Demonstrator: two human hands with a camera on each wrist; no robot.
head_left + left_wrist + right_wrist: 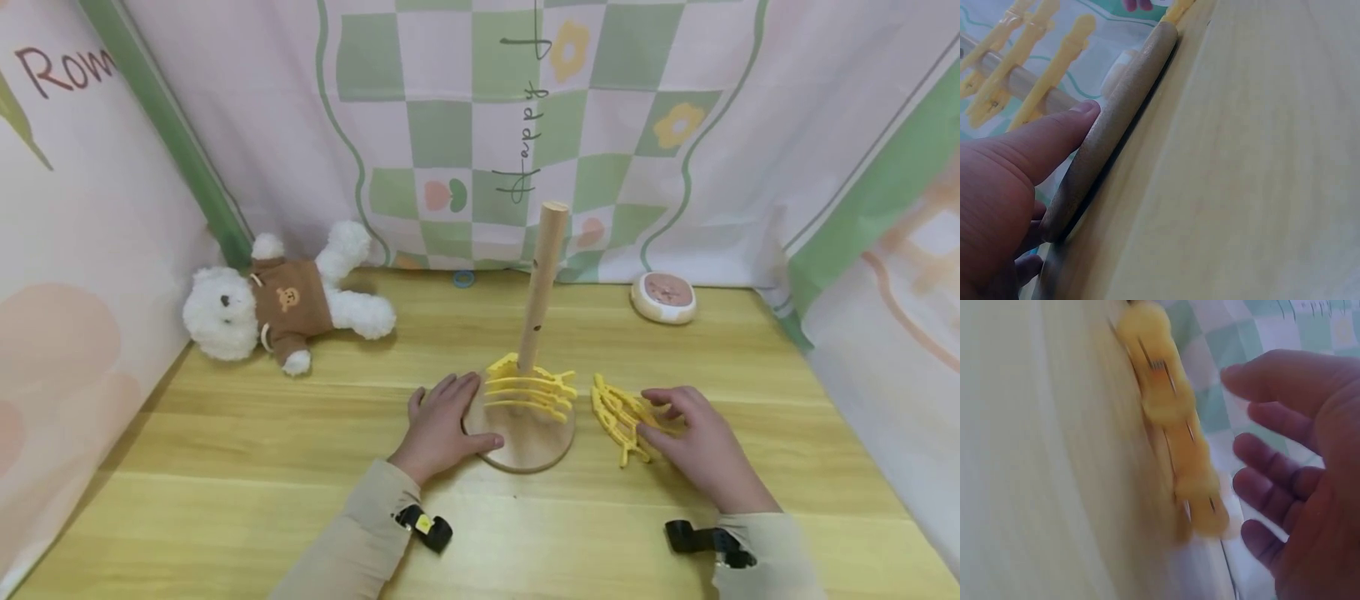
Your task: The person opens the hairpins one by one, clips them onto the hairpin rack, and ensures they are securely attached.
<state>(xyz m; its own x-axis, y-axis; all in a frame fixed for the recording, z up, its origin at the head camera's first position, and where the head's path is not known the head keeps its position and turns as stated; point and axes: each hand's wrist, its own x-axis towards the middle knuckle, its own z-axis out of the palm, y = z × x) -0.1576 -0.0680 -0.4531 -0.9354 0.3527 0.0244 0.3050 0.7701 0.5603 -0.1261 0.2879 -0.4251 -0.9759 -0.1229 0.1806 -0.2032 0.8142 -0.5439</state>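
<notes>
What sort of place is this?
Perhaps a play corner or staged booth indoors: printed fabric hangs around a wood-grain tabletop, where a white plush toy in a brown top lies.

Looked forward and down from the head, farthest off, taking in left hand (442,429) and right hand (701,450). At the left wrist, looked low and close along the round wooden base (1116,125) (shared with the head view). At the right wrist, faced a yellow slotted piece (1175,434) closely, sharing the checked curtain (1235,344) with the head.
</notes>
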